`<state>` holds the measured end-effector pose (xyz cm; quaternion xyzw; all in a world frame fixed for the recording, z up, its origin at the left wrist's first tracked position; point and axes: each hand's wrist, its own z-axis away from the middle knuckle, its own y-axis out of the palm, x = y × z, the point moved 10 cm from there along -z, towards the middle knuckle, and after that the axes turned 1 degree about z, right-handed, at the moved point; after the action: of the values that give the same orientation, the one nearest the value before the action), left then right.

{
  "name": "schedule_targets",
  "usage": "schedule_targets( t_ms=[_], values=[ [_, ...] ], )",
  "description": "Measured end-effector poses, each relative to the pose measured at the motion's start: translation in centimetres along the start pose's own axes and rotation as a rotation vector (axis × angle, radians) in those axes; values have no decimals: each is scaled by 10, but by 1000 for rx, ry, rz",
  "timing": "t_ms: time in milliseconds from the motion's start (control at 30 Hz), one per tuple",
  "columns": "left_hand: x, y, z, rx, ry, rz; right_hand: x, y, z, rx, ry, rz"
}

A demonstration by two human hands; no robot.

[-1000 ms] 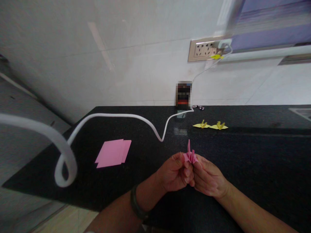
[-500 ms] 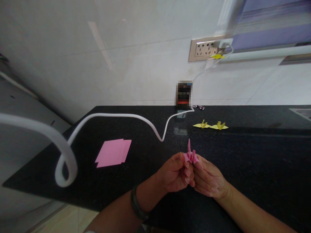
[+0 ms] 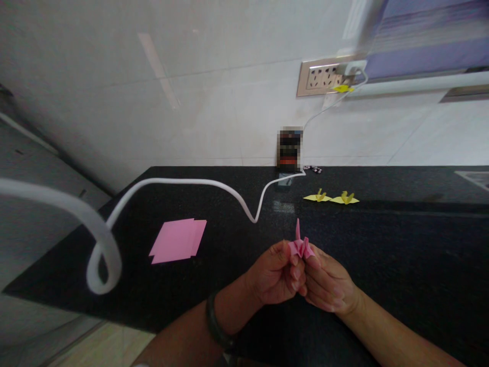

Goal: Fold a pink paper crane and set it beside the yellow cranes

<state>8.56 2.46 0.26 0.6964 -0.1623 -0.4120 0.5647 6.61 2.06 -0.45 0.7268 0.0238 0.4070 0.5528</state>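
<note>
1. Presently, in the head view, the left hand (image 3: 275, 275) pinches one side of a folded pink paper (image 3: 301, 248) between its thumb and fingers.

2. Likewise, the right hand (image 3: 329, 280) pinches the opposite side, so the grip is double and the paper is secured from both sides. The fingers of the two hands come together just below it.

3. The folded pink paper is over the front part of the dark worktop (image 3: 401, 260), well apart from its back edge. One narrow point rises from it, almost upright, and a shorter fold stands beside. Whether the hands rest on the worktop, I cannot tell.

4. Toward the left edge of the worktop lie pink sheets (image 3: 173, 242), overlapping each other. Nearer to the back edge are two yellow folded papers (image 3: 345, 199), side by side.

5. At the back edge, a dark device (image 3: 289, 150) stands upright; its front is blurred. A white cord (image 3: 183, 181) comes from the left, with a loop, and reaches near its foot.

6. In my judgement, the step in hand is the shaping of the folds by both hands.

7. The next move seems to call for gentle and equal tension, because thin paper could tear if one side is pulled harder.
</note>
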Motion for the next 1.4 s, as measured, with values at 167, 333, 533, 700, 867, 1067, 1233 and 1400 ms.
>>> schedule_targets(
  t_ms=[167,333,533,700,867,1067,1233,1400],
  values=[
    [-8,-7,-3,-20,-29,-142,18,-11,0,-49,-38,-58],
    [-28,-26,-2,-178,0,-244,20,-24,-1,-83,51,-49],
    [-54,-32,1,-296,109,-210,28,-33,1,-133,45,-25],
    [-64,-43,3,-435,190,-497,28,-39,2,-182,84,10],
    [-41,-41,-2,-336,34,-632,19,-43,2,-205,129,61],
    [-37,-46,-3,-302,4,-412,25,-50,2,-287,86,88],
    [-37,-54,-3,-339,-22,-353,33,-55,2,-317,66,145],
    [-40,-58,-3,-346,-28,-395,35,-62,4,-335,100,209]
  ],
)
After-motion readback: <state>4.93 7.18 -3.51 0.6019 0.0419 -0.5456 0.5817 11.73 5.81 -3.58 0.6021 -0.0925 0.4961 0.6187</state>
